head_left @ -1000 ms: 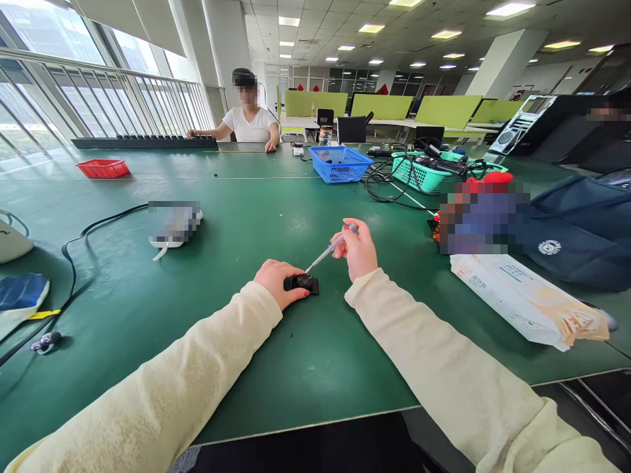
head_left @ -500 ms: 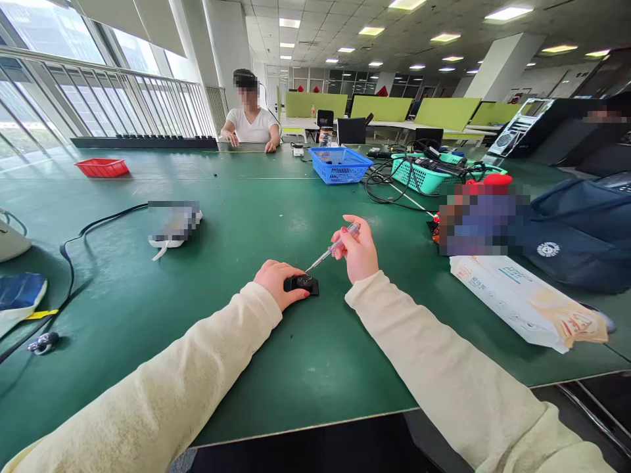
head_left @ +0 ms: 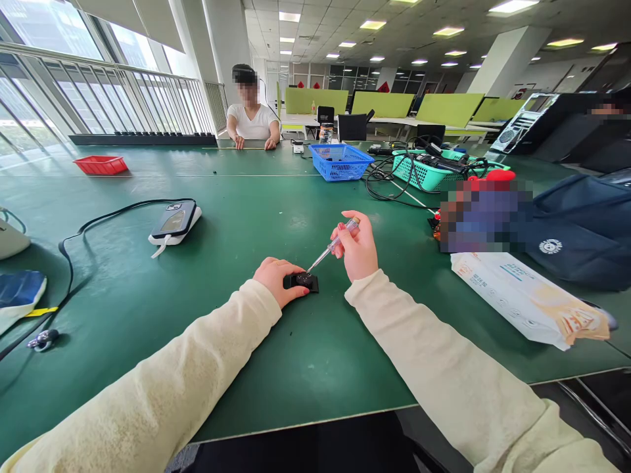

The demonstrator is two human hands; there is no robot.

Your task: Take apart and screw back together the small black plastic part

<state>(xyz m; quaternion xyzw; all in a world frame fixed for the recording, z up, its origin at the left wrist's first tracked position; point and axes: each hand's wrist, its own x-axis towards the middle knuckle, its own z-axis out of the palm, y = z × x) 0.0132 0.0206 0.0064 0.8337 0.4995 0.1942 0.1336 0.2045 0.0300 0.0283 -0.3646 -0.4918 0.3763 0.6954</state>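
On the green table in front of me lies a small black part (head_left: pixel 306 282), flat-based with a rounded raised middle; its exact kind I cannot make out. My left hand (head_left: pixel 280 281) is closed around its left side, fingers behind and thumb in front. A screwdriver (head_left: pixel 325 253) with a clear handle slants down to the left, its tip at the back edge of the black part. My right hand (head_left: pixel 359 249) grips the handle between thumb and fingers. Whether the tip sits in a screw is too small to tell.
A phone (head_left: pixel 175 220) on a white block lies left, its black cord trailing. A red tray (head_left: pixel 101 165), a blue basket (head_left: pixel 341 163) and a green basket (head_left: pixel 419 174) of cables stand farther back. White packaging (head_left: pixel 522 299) and a dark bag (head_left: pixel 582 230) lie right. A person (head_left: pixel 252 121) sits opposite.
The screwdriver's tip has shifted very slightly to the right and its handle stands a little steeper. My left hand keeps its hold on the black part. The person opposite has moved their hands.
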